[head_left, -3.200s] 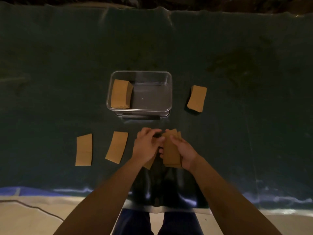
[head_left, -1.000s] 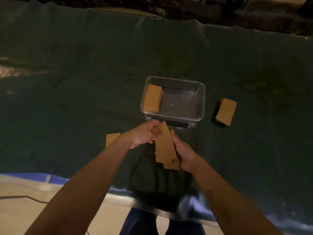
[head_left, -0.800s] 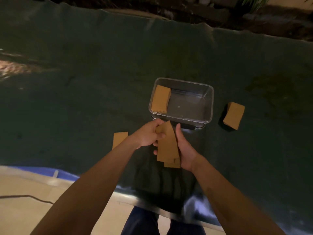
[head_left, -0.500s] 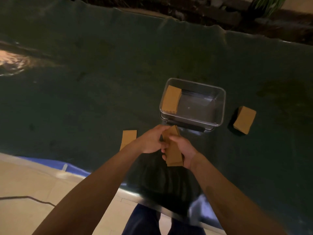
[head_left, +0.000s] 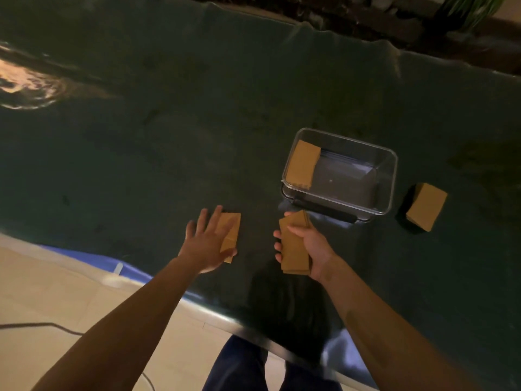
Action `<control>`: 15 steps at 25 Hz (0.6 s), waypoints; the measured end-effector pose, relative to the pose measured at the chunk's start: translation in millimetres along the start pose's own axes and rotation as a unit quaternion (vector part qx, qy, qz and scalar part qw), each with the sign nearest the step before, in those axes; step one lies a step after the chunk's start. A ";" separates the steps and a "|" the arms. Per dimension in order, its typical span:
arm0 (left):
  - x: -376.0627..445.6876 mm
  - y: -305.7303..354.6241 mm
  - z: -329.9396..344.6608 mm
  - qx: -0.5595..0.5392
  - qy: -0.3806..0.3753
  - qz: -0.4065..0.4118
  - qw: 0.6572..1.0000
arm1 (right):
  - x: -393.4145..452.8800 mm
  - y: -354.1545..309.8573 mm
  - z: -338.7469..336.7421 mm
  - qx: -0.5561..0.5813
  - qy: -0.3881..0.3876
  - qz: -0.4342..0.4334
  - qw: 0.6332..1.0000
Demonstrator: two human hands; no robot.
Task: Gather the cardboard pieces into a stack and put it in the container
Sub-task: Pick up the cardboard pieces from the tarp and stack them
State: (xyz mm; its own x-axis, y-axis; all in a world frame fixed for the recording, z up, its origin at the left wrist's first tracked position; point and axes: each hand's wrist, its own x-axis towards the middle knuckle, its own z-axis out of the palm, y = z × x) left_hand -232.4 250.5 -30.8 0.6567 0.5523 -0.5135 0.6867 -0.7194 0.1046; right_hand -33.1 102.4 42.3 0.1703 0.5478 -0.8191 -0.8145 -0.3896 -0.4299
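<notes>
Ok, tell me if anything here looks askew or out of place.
Nothing is damaged or spilled. The cardboard stack in the clear container leans against its left wall rather than lying flat. Another stack sits outside, right of the container. The left hand hovers open over a loose piece; the right hand grips a bundle.

Container [head_left: 390,176] right half free; cardboard stack [head_left: 302,165] fills left.

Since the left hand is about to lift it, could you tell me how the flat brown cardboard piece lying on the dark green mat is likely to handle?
The flat brown cardboard piece looks thin, so probably light. Lying flush on the dark green mat, it may need sliding or an edge pried up. The open left hand partly covers it.
</notes>
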 end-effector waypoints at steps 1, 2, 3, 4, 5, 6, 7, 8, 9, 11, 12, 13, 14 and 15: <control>-3.7 -3.4 11.1 0.010 -0.012 0.003 1.000 | 0.3 0.5 1.1 -0.001 0.004 0.003 1.000; -5.6 -4.8 19.6 0.012 -0.010 0.004 1.000 | 1.5 1.0 1.8 -0.001 0.009 0.004 1.000; -5.8 -4.7 25.0 0.014 0.003 0.004 1.000 | 2.5 0.7 2.6 -0.002 0.013 0.005 1.000; -5.4 -3.7 26.6 0.017 0.018 0.001 1.000 | 3.8 0.6 3.3 -0.004 0.017 0.004 1.000; -5.0 -1.8 24.9 0.016 0.034 -0.007 0.999 | 4.1 0.8 4.6 -0.004 0.019 0.003 1.000; -3.6 1.7 20.6 0.007 0.049 -0.019 0.999 | 5.4 0.8 5.2 -0.003 0.019 0.002 1.000; -0.9 6.9 14.8 -0.012 0.055 -0.034 0.998 | 6.5 0.9 5.9 -0.003 0.017 0.001 1.000; 2.7 12.7 8.1 -0.038 0.054 -0.049 0.997 | 8.3 1.6 6.1 -0.008 0.019 0.002 1.000; 7.0 18.5 0.7 -0.071 0.047 -0.063 0.994 | 9.3 2.2 6.8 -0.014 0.021 0.005 1.000; 15.9 22.7 -14.0 -0.124 0.017 -0.090 0.988 | 11.0 4.1 6.7 -0.022 0.026 0.012 0.999; 19.0 22.5 -21.1 -0.133 0.003 -0.098 0.986 | 11.7 5.2 5.4 -0.024 0.025 0.014 0.999; 21.5 21.7 -26.7 -0.137 -0.006 -0.104 0.985 | 11.8 5.8 3.5 -0.025 0.024 0.014 0.999; 24.1 19.9 -30.0 -0.139 -0.007 -0.106 0.985 | 11.3 6.2 0.9 -0.026 0.023 0.014 0.999; 26.7 18.2 -33.2 -0.146 -0.001 -0.104 0.984 | 9.9 5.3 -1.6 -0.026 0.022 0.013 0.999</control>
State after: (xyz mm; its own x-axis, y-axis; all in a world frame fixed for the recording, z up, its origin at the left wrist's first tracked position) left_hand -192.0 266.1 -14.3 0.4920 0.6734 -0.5517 0.8666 -0.4396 0.2362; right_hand -34.8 104.6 31.3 0.1756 0.5043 -0.8455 -0.7889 -0.4416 -0.4272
